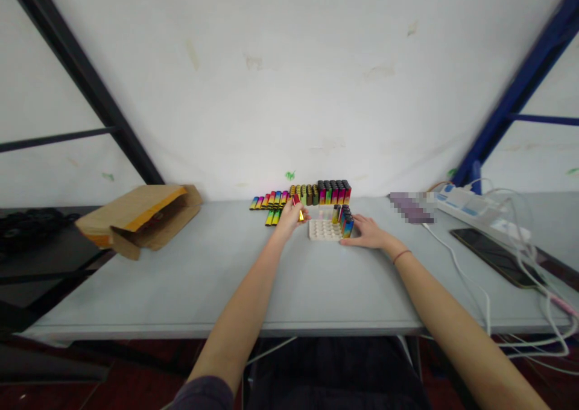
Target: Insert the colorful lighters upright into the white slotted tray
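My left hand (288, 217) is closed around a small shiny red-and-yellow cylinder (296, 200), tilted above the table. Just right of it lies a pale tray (323, 230) with rows of round holes. Several rainbow-coloured cylinders with dark tops (347, 225) stand along the tray's right side; a yellowish one (336, 213) stands at its back. My right hand (370, 233) rests on the table against the tray's right end, thumb and fingers spread apart. Behind my left hand, loose coloured cylinders (272, 217) lie on their sides, partly hidden by it.
By the wall stands a block of dark-topped pink and orange cylinders (333, 193), beside yellow ones (303, 192). An open cardboard box (149, 214) lies at the left. On the right are a phone (495, 256), a power strip (482, 214), white cables (456, 259) and a blurred purple item (411, 208).
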The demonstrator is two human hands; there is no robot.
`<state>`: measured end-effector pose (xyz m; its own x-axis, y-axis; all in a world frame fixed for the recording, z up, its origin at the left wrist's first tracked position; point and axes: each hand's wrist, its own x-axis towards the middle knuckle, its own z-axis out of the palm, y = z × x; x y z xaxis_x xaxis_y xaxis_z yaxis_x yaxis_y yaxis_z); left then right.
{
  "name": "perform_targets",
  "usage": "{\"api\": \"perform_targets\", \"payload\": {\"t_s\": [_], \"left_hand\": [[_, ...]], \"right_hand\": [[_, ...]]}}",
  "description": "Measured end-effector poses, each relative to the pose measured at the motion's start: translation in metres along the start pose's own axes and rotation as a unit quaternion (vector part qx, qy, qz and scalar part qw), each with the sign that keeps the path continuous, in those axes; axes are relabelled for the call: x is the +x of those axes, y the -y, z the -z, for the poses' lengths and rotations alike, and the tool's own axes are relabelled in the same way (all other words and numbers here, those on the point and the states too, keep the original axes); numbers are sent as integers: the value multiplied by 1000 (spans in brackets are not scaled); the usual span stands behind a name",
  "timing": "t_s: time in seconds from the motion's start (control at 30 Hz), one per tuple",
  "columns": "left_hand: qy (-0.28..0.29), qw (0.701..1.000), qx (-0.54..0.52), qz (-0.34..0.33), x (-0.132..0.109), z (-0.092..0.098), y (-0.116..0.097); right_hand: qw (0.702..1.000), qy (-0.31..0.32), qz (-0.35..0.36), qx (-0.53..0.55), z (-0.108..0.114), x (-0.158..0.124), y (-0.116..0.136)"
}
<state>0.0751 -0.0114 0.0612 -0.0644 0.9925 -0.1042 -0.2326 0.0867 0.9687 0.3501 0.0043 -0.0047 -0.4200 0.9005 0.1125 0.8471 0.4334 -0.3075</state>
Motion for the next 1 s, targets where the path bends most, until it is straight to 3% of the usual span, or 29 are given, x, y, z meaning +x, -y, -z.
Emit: {"api": "perform_targets", "payload": {"t_s": [0.23, 0.5, 0.6, 0.73, 1.0], "left_hand": [[22, 1000, 16, 6, -7, -10, 3], [17, 998, -28, -51, -7, -19, 9], [19, 998, -57, -21, -9, -22, 8], [-22, 994, -104, 19, -12, -23, 4], [-76, 984, -156, 24, -15, -26, -1]], "right_hand": [[1000, -4, -3, 2, 2, -1, 3], [1000, -5, 7, 2, 1, 0, 1], [1000, -6, 11, 2, 0, 0, -1], [1000, -4, 12, -2, 0, 0, -1], [1000, 10, 6, -11, 2, 0, 0]]}}
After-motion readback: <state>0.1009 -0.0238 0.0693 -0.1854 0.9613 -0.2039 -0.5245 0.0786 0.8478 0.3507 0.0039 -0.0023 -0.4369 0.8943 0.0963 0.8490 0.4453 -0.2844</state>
